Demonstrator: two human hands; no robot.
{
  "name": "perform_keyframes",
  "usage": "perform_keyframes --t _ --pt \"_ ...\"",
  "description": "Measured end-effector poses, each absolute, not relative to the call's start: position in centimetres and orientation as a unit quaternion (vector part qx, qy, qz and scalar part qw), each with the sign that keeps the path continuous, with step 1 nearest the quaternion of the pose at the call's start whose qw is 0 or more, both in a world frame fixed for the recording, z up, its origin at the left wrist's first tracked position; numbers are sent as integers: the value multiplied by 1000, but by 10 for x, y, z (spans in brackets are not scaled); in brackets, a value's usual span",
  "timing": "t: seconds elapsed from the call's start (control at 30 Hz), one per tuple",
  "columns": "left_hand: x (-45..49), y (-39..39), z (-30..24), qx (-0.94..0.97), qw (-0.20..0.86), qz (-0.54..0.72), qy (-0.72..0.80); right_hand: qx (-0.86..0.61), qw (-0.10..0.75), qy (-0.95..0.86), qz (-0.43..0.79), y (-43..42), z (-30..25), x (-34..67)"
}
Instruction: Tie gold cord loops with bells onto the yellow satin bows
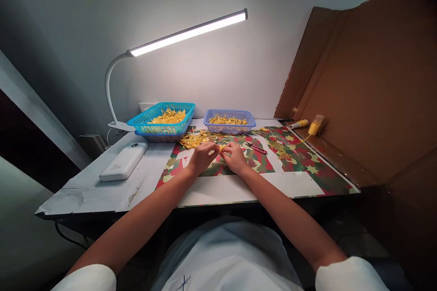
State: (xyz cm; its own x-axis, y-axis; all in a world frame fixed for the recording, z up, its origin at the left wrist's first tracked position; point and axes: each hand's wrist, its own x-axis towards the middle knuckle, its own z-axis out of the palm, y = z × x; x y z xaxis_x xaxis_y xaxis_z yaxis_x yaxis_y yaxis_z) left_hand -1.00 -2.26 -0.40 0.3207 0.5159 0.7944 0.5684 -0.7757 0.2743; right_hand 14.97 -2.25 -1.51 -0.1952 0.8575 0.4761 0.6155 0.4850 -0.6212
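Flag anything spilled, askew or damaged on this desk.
Yellow pieces lie loose on the mat, outside the teal basket and the blue basket. The white table covering is crumpled and scuffed at its left front corner.

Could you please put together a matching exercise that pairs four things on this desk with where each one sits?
Things:
1 turquoise basket
2 white power bank
3 yellow thread spool
4 red-handled snips

Places:
A beside the cardboard wall
B on the camouflage mat, right of the right hand
C on the bare tabletop, left of the mat
D at the back, under the lamp

Pairs: 1-D, 2-C, 3-A, 4-B.
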Motion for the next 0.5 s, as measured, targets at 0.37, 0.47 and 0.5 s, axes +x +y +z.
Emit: perform_keyframes --t 0.37,0.47,0.5 --pt "-14 -15 -13 -873 46 -362 -325 -525 357 -761 131 -17 -24 156" --pt "-13 -14 -14 -876 37 -349 -330 -519 371 -757 142 -13 -29 158" --pt "-12 -13 -15 -878 31 -347 -328 -515 377 -756 143 -12 -31 158"
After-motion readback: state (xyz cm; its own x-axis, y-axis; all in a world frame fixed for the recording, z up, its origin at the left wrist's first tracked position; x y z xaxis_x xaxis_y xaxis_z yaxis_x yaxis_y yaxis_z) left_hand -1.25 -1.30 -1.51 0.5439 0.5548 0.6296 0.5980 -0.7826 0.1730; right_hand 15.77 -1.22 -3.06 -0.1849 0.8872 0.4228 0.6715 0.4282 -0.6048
